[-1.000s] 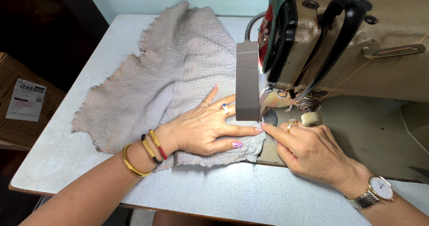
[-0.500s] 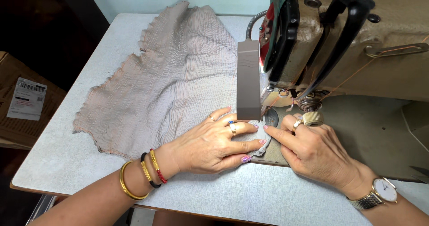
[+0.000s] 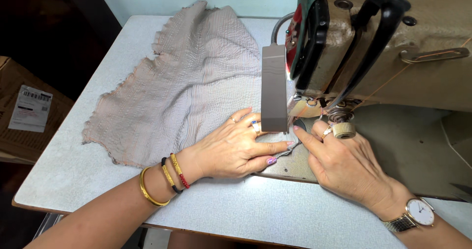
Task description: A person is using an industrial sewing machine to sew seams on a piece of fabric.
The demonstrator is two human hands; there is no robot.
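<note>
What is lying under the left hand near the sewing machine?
Under the left hand lies the near edge of the beige textured fabric, pressed flat on the grey table beside the sewing machine. The fabric directly beneath the palm is covered and cannot be seen.

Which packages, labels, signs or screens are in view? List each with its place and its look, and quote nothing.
Cardboard box: at the left edge, beside and below the table; brown, flat-topped, partly cut off by the frame.
Label: stuck on top of the box; white upright rectangle with black bars and small dark print.
No signs or screens show.
</note>
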